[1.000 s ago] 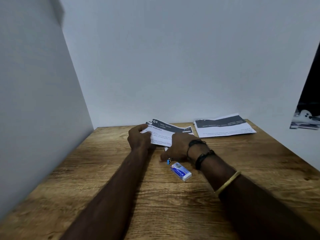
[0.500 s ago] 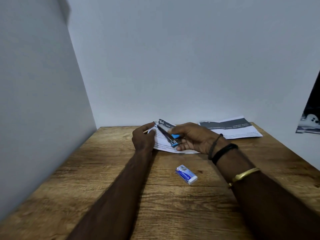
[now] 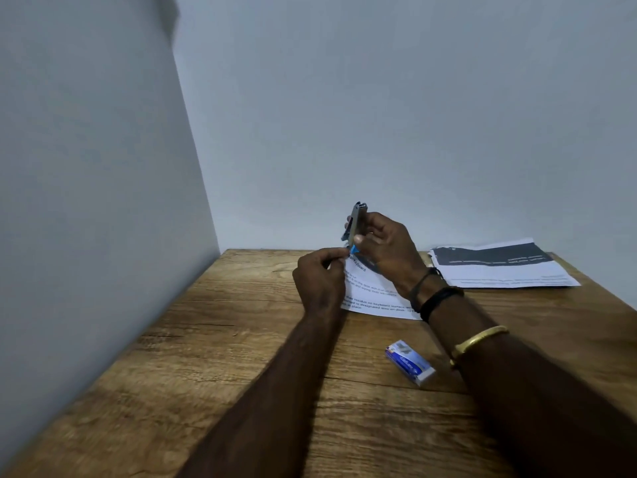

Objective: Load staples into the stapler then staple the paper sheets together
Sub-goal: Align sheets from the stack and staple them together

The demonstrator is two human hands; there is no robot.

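The right hand (image 3: pixel 386 251) was closed around the stapler (image 3: pixel 355 224), holding it nearly upright in the air just above the near sheet, metal end up and blue end down. The left hand (image 3: pixel 320 279) had its fingers curled, and its thumb and forefinger pinched the small blue piece (image 3: pixel 353 250) at the stapler's lower end. Whether that piece had started to slide out could not be told, as it was small and partly hidden by the fingers.

This looked like the loading step, at its opening stage, with the stapler being opened so that staples could go in. No staples showed in either hand.

Below the hands, a printed paper sheet (image 3: pixel 377 298) lay flat on the wooden table (image 3: pixel 224 357). It was not yet stapled, as far as the view showed. A second set of sheets (image 3: pixel 499 270) with a dark band across the top lay well apart to the right, near the back wall. The small staple box (image 3: pixel 410 363), blue and white, lay on the table nearer the person, beside the right forearm, and appeared closed.

The next move would probably call for drawing the blue piece out while the right hand kept the body steady. One hand would then have to let go, reach for the box, open it and take out a strip of staples. The strip would need to sit straight in the channel before the stapler was closed.
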